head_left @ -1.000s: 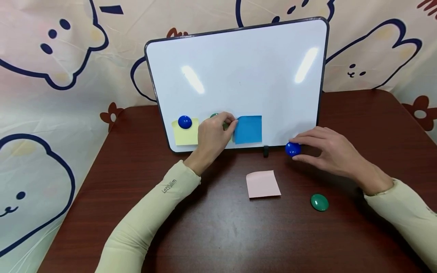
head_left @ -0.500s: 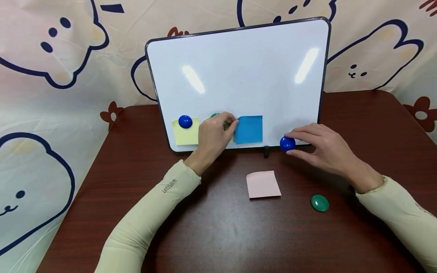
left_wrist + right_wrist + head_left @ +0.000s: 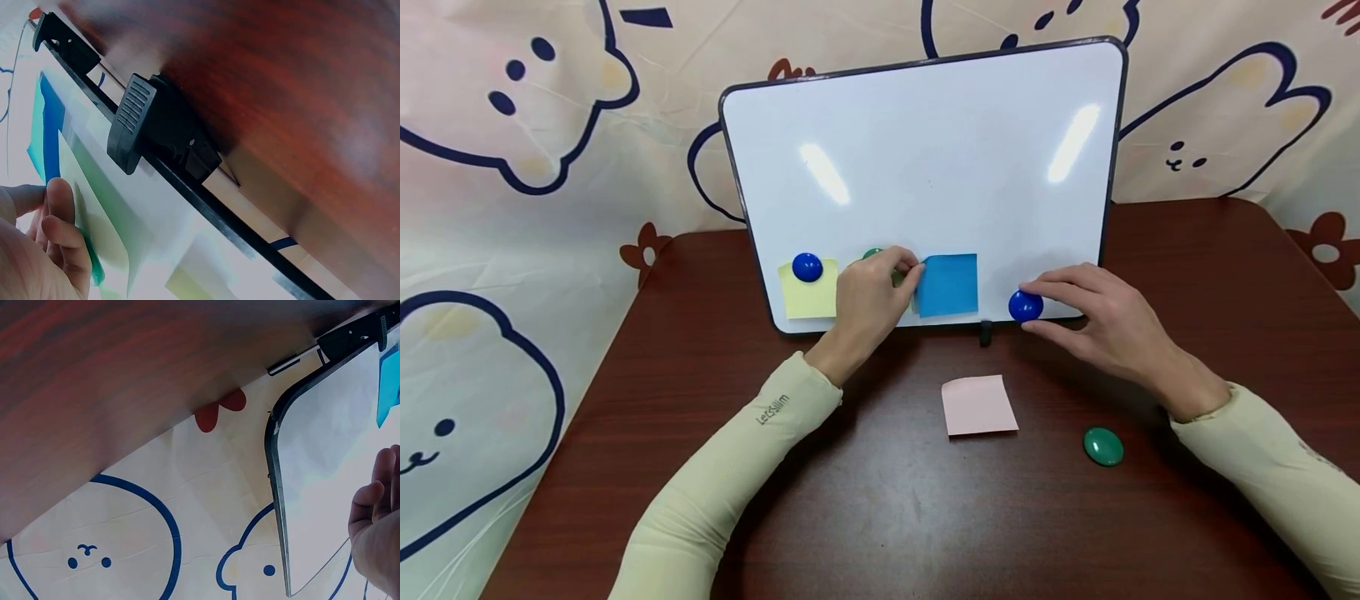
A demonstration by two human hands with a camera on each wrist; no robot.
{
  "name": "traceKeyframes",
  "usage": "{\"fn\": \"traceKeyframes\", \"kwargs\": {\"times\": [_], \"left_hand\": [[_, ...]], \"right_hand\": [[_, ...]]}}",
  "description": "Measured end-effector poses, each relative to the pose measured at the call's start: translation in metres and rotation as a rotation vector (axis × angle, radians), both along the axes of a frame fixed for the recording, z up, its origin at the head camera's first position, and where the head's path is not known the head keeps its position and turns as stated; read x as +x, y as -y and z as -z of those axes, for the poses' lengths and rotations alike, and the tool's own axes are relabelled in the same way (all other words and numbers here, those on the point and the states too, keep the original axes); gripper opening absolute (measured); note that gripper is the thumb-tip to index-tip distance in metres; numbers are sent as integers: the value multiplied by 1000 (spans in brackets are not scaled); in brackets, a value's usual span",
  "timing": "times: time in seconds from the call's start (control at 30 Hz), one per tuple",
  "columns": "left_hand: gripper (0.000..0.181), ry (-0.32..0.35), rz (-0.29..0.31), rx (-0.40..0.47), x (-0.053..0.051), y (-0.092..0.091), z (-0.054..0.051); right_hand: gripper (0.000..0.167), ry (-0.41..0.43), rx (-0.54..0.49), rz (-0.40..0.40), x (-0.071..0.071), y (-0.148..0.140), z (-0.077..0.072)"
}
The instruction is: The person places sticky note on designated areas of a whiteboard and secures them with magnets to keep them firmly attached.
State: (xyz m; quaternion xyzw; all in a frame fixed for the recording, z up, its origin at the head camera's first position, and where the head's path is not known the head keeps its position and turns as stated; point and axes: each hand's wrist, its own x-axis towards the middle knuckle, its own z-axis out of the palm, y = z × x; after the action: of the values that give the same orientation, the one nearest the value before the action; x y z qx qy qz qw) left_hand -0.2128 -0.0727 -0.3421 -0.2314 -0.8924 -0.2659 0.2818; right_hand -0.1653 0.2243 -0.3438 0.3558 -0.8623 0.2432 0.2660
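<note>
A blue square note [image 3: 949,285] lies against the lower whiteboard [image 3: 925,167]; the left hand [image 3: 872,300] pinches its upper left corner between thumb and finger. Behind that hand, a green magnet [image 3: 872,252] and another note are mostly hidden. The right hand [image 3: 1108,329] holds a round blue magnet [image 3: 1026,306] between thumb and fingers, in front of the board's lower right part, to the right of the blue note. In the left wrist view the left hand [image 3: 44,250] is at the blue note [image 3: 54,134]. The right wrist view shows the right hand [image 3: 378,519], its magnet hidden.
A yellow note [image 3: 808,302] under a blue magnet [image 3: 807,267] is at the board's lower left. On the brown table [image 3: 880,500] lie a pink note [image 3: 979,406] and a green magnet [image 3: 1103,447]. A black foot [image 3: 985,333] supports the board's bottom edge.
The right hand has moved left and slightly up with the blue magnet, from the board's lower edge to in front of its surface. The left hand has stayed at the blue note's corner.
</note>
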Motion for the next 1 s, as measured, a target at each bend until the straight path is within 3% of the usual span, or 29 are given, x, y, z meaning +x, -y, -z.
{"fn": "traceKeyframes", "kwargs": {"times": [0.17,0.4,1.0], "left_hand": [[17,-2,1,-2,0,0,-1],[16,3,0,-3,1,-1,-1],[16,-5,6,-1,1,-1,-1]], "right_hand": [[49,1,-16,-8,-1,5,-1],[56,-3,-12,-31,-4,11,-1],[58,2,25,9,-7,23,-2]]}}
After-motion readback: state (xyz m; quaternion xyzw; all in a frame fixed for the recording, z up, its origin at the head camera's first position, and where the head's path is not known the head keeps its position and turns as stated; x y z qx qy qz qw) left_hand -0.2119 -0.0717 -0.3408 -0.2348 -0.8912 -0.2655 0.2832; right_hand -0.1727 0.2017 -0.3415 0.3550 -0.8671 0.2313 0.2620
